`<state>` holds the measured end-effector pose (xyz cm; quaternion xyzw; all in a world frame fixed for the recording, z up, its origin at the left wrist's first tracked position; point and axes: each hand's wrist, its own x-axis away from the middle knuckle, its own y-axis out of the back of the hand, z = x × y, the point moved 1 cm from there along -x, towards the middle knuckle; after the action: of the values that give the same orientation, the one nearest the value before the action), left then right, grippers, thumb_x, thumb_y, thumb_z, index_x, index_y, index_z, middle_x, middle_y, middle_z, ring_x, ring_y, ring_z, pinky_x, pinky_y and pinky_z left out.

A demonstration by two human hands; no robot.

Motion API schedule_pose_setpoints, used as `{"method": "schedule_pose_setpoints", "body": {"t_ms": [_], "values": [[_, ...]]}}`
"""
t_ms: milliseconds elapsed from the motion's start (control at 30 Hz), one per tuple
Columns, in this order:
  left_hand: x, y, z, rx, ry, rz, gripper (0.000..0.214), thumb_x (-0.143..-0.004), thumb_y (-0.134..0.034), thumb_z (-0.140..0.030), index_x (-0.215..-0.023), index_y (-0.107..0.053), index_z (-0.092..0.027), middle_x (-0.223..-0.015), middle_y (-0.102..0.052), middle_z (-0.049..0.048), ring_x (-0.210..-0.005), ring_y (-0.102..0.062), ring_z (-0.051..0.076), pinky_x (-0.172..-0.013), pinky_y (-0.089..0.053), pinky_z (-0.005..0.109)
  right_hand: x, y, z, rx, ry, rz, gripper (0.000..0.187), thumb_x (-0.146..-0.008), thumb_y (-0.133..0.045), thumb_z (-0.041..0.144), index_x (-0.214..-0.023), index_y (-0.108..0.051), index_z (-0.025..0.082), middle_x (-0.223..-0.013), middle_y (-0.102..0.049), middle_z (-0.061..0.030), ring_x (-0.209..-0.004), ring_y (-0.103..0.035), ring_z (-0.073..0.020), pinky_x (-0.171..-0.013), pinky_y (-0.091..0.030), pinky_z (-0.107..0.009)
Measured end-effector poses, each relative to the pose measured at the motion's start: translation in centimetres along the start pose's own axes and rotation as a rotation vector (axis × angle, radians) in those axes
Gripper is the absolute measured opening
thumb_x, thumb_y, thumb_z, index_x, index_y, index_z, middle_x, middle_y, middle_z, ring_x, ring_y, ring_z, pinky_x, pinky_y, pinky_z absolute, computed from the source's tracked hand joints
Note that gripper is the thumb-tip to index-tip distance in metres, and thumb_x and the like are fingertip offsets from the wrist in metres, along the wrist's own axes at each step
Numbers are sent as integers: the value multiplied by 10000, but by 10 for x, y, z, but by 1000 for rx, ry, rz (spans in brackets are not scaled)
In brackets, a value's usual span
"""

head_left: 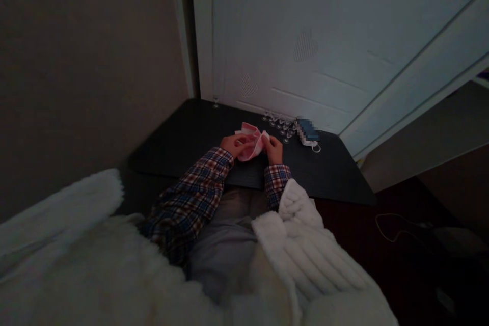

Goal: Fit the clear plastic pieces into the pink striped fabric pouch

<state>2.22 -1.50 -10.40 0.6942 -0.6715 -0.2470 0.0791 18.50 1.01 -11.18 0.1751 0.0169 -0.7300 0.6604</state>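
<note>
Between my two hands is a pink cloth [250, 152], creased and partly folded, held just above the black tabletop [183, 137]. My left hand [233, 145] grips its left side, with the fingers closed on the fabric. On the right side, my right hand [274, 150] pinches a paler edge of the same cloth. Beyond my right hand stand several small clear glass-like pieces [280, 123] in a cluster. One more clear piece [216, 103] stands by itself at the far left of the table.
A dark blue phone-like item [308, 130], partly pixelated, lies right of the cluster with a white loop [316, 147]. A white panel [275, 61] with heart reliefs borders the back. A wall [95, 61] rises at left. A pale cable [382, 234] lies lower right.
</note>
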Motion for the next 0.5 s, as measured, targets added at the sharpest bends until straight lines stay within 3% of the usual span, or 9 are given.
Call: {"method": "schedule_pose_setpoints", "body": {"t_ms": [200,500], "values": [[-1,1,3,-19,6,-23,363,-683,-601,-483,-855,-691,-175,-641,-640,27,-562,-571,145,-503,-439,229,4,0,6,-56,-10,24,358,-685,-522,513,-700,-551,157,-526,-468,41,-455,-398,-73,-431,-346,-206],[2,1,1,39,-9,-34,411,-751,-533,-453,-1057,-600,-186,-635,-611,6,-464,-533,104,-434,-416,198,4,-2,5,-32,17,65,360,-673,-541,517,-688,-574,158,-505,-463,48,-445,-400,-70,-424,-347,-201]]}}
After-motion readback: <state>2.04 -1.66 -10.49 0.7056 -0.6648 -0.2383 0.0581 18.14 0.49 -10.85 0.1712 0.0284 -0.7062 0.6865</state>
